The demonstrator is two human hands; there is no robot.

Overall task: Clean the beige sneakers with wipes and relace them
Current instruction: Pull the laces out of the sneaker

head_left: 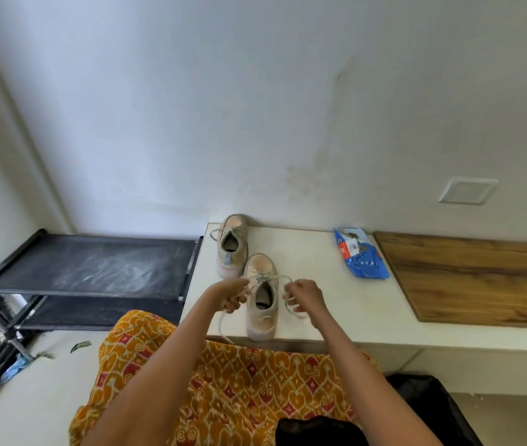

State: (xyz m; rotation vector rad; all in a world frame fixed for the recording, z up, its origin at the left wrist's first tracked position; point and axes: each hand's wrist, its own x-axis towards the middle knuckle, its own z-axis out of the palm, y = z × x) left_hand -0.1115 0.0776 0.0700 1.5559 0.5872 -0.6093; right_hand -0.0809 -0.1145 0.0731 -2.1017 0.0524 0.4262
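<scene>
The left hand (pixel 231 296) is curled around one end of a pale flat shoelace (pixel 223 323), and the right hand (pixel 304 300) pinches the other end, each pulling outward from the top eyelets of the near beige canvas sneaker (pixel 262 297). That sneaker stands upright near the front edge of the white tabletop (pixel 313 284), toe pointing away from the person, between the 2 hands. The left lace tail hangs down over the table's front edge.

Judging by this, the near sneaker's lacing looks threaded through to the top and only needs tightening and tying. The far beige sneaker (pixel 232 246), just behind and to the left, close to the wall, has a lace across its tongue, but whether it is fully laced or tied is unclear. Both uppers look clean, with pale, slightly greyish soles, so wiping seems finished. A blue plastic wipes packet (pixel 360 257) lies to the right, well apart from the shoes, beside a brown wooden board (pixel 468 278).
</scene>
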